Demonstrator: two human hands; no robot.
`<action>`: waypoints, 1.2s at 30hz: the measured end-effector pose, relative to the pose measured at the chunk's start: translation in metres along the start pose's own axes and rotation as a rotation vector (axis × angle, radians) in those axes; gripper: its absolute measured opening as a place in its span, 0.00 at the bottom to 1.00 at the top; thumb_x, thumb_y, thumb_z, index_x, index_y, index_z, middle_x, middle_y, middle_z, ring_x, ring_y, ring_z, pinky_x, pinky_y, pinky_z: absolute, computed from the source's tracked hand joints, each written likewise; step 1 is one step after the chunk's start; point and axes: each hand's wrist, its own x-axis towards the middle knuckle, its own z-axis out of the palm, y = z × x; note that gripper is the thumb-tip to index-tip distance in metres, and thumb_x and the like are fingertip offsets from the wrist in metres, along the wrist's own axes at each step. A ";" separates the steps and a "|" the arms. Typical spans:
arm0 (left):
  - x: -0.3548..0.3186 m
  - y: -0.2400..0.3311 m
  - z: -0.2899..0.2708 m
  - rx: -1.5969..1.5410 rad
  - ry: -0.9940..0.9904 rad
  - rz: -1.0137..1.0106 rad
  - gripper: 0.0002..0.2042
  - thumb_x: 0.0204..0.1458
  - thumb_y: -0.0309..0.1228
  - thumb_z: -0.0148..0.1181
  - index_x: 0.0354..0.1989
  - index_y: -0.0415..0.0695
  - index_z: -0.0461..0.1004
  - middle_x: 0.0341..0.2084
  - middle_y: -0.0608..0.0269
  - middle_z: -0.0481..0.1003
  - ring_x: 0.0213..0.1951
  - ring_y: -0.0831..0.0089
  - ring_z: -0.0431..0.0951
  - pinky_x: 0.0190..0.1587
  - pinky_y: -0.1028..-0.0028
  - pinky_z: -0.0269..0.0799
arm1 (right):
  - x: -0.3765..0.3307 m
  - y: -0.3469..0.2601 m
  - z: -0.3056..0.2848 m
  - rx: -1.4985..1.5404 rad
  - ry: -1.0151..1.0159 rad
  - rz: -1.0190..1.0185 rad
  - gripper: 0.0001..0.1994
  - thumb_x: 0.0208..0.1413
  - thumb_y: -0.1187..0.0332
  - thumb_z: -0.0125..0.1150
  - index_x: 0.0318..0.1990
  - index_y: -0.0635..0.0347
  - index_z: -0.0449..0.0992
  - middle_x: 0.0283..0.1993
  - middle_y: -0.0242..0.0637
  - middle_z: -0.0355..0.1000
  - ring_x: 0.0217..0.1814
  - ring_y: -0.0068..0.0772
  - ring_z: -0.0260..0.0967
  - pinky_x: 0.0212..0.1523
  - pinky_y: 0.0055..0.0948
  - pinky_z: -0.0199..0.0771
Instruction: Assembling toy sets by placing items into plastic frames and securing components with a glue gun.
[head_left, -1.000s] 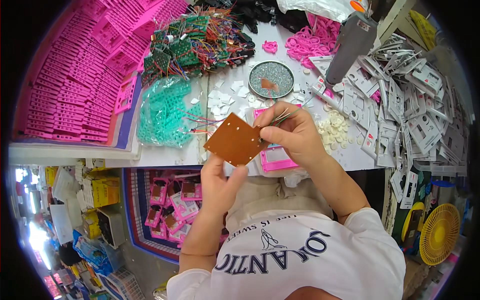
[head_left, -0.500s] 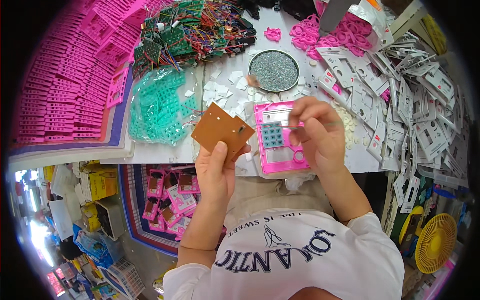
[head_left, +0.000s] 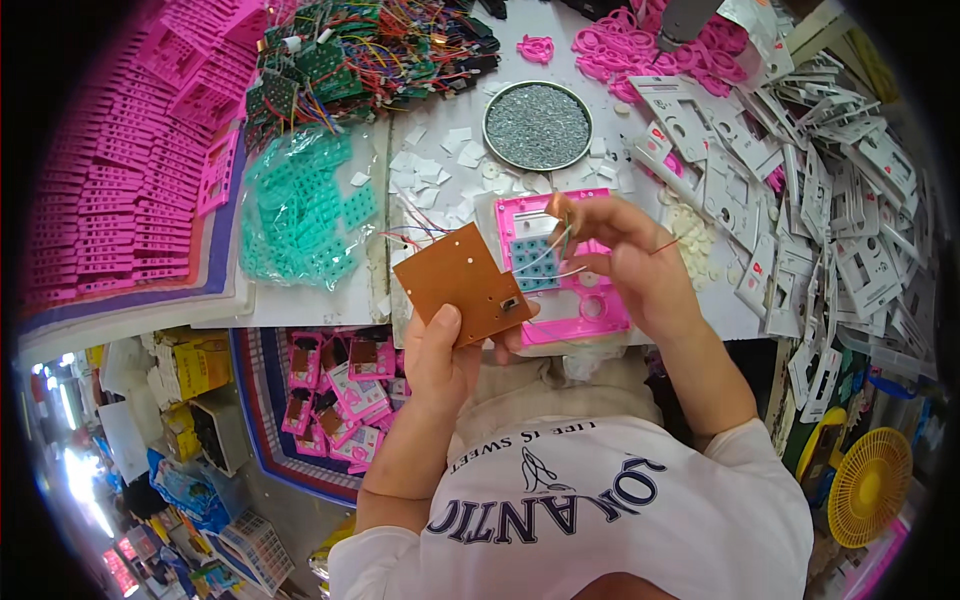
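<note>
My left hand point(head_left: 440, 352) grips a brown circuit board point(head_left: 455, 285) by its lower edge, thumb on top. The board is tilted, with a small black switch at one corner and thin wires trailing from its far side. Over the pink plastic case point(head_left: 590, 322), my right hand point(head_left: 645, 265) has its fingers bent around several thin wires point(head_left: 545, 270). A small copper-coloured piece point(head_left: 558, 206) shows by its fingertips; its kind is unclear. Inside the case lies a blue-grey rubber keypad point(head_left: 534, 265), partly covered by the wires and fingers.
A round dish point(head_left: 538, 125) of small metal screws stands beyond the case. Teal keypads fill a clear bag point(head_left: 310, 210) on the left. Wired green boards point(head_left: 350, 70), pink shells point(head_left: 130, 190) and white panels point(head_left: 860, 220) are piled around. A basket point(head_left: 262, 425) of pink units sits below the table.
The board has moved slightly nearer and to the right. My right hand has come lower, its fingers now around the wires. The copper-coloured piece has moved from near the dish to my right fingertips.
</note>
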 end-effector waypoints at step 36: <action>-0.004 0.051 -0.005 0.591 -0.383 -0.222 0.22 0.61 0.26 0.51 0.63 0.29 0.66 0.49 0.46 0.79 0.47 0.59 0.82 0.51 0.63 0.79 | -0.116 -0.079 -0.082 -1.478 0.169 -0.125 0.32 0.49 0.56 0.75 0.59 0.63 0.75 0.53 0.46 0.75 0.52 0.42 0.72 0.53 0.38 0.71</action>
